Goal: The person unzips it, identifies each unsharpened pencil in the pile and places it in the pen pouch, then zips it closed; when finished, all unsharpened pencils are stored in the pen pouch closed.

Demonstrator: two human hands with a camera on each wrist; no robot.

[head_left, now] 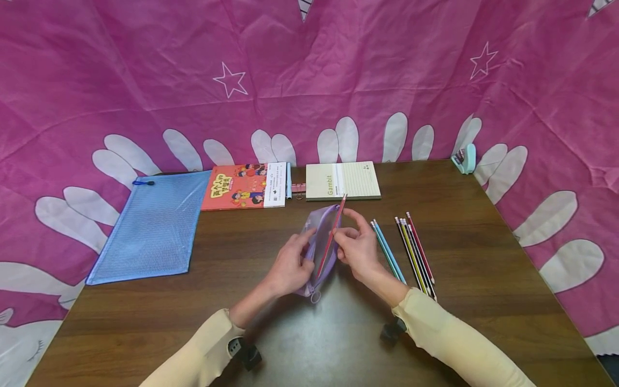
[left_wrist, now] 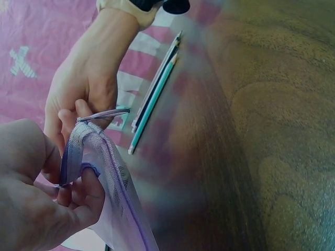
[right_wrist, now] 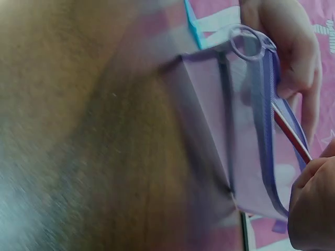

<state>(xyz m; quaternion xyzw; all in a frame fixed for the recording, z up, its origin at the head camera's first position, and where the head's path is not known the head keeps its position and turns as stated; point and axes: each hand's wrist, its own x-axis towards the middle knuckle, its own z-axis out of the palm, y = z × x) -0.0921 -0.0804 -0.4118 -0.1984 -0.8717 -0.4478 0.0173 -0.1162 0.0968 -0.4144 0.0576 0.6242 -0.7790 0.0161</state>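
My left hand (head_left: 290,266) grips the side of a purple zip pencil pouch (head_left: 316,219) and holds it open above the table. In the left wrist view, its fingers curl round the zipped edge of the pouch (left_wrist: 118,209). My right hand (head_left: 359,247) pinches a red pencil (head_left: 324,259), which slants into the pouch's mouth with its top end sticking out. The right wrist view shows the red pencil (right_wrist: 289,127) between the purple zip edges. To the right of my right hand lie blue-green pencils (head_left: 389,251) and a group of several dark, yellow and red pencils (head_left: 417,255).
A blue mesh zip folder (head_left: 150,231) lies at the left. Along the back are a red book (head_left: 232,188), a pink item (head_left: 299,188) with a metal clip, a cream notebook (head_left: 358,180) and a mint-coloured sharpener (head_left: 466,159) at the far right corner.
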